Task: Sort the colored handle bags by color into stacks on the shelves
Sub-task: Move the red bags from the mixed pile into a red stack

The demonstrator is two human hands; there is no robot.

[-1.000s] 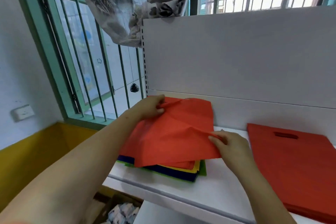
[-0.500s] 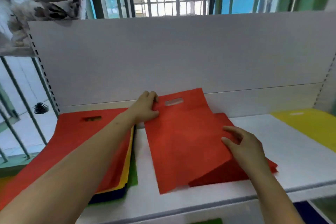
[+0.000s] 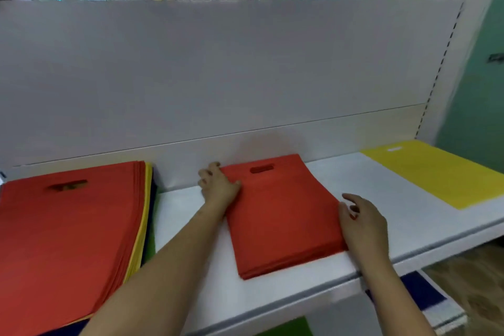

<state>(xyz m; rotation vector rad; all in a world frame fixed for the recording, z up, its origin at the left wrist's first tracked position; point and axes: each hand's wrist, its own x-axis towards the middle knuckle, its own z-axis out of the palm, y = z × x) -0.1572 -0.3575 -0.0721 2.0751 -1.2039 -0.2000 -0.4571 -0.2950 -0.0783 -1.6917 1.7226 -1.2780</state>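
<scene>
A small stack of red handle bags (image 3: 278, 213) lies flat on the white shelf (image 3: 381, 199) in the middle of the frame, its cut-out handle toward the back panel. The left hand (image 3: 218, 185) rests on the stack's upper left corner, fingers loosely bent over the edge and thumb on the top bag; it presses rather than grips. The right hand (image 3: 362, 224) sits at the stack's right edge, lower centre-right of the frame, fingers relaxed and slightly spread, touching the side of the stack and holding nothing.

At the lower left of the frame a larger mixed pile (image 3: 68, 240) lies on the same shelf, well apart from the red stack: red bags on top, with yellow, green and dark blue edges showing beneath along its right side. At the right of the frame a yellow bag (image 3: 436, 172) lies flat on the shelf, near the back panel. Below the shelf's front edge, a blue bag (image 3: 417, 289) shows at lower right and a green patch (image 3: 286, 329) at the bottom centre
</scene>
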